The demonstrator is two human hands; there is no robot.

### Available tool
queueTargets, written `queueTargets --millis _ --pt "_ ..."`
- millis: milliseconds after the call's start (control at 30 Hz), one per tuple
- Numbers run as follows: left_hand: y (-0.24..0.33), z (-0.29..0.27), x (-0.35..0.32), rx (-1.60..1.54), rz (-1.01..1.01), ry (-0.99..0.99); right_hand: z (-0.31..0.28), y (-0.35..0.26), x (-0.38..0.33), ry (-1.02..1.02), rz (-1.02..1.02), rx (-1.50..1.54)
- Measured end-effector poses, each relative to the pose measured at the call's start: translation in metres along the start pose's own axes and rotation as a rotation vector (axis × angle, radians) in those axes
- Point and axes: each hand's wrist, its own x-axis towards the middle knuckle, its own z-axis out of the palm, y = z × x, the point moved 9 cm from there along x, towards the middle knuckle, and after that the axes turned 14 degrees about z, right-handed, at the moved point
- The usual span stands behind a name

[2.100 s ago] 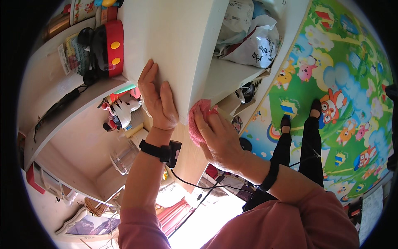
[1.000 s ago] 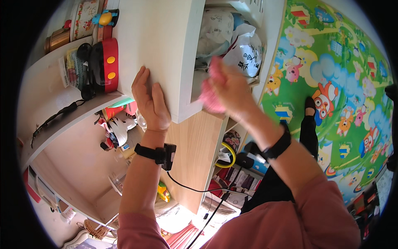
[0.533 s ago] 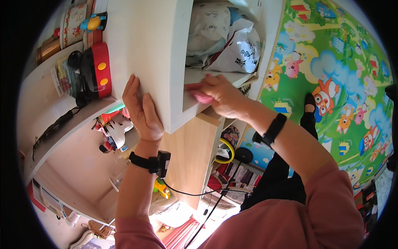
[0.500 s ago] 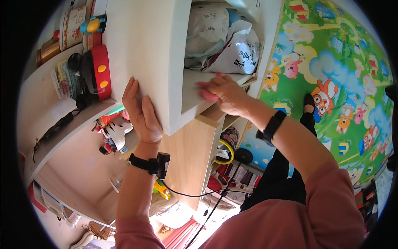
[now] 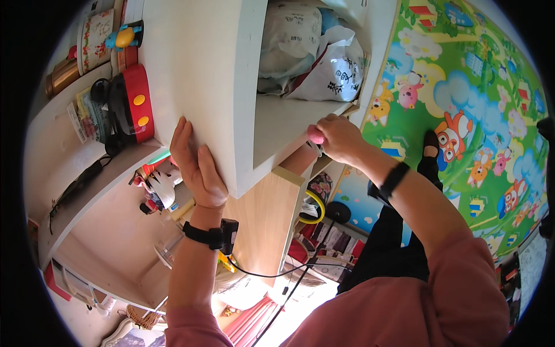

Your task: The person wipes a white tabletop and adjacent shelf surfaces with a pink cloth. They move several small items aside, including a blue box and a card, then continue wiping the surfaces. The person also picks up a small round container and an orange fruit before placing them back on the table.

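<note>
My left hand [image 5: 199,168] lies with its fingers stretched out against the side of a white cabinet [image 5: 202,75], near its front corner. In my right hand [image 5: 344,141] is a bunched pink cloth [image 5: 315,135], mostly hidden by the fingers. That hand is at the front edge of the cabinet's open compartment, toward its right end. Inside, a white plastic bag with dark print [image 5: 335,75] and a translucent plastic bag [image 5: 289,40] sit at the back of the shelf board [image 5: 280,115].
Left of the cabinet, shelves hold a red and black item with yellow buttons [image 5: 137,104], a small toy figure [image 5: 124,37] and a white toy [image 5: 159,188]. A wooden panel [image 5: 257,214] stands below. A black cable [image 5: 260,274] hangs under my arms. A colourful play mat [image 5: 462,87] covers the floor at right.
My right hand has moved right along the shelf's front edge with the pink cloth, which is now more bunched. My left hand has stayed on the cabinet side.
</note>
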Motion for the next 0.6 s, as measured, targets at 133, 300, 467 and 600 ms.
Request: queueTargets --millis 133,300,467,600 --pt "-0.008 0.001 0.008 0.068 0.011 -0.029 -0.056 -0.035 -0.066 0.249 -0.547 0.679" --pt "-0.007 0.006 0.006 0.042 -0.017 -0.004 -0.043 -0.096 -0.116 0.255 -1.028 0.582" --pt "-0.005 0.017 0.011 0.004 -0.036 -0.004 -0.028 -0.057 -0.044 0.316 -0.850 0.762" --pt "-0.008 0.024 0.011 0.056 -0.046 -0.031 0.000 -0.003 0.011 0.341 -0.703 0.659"
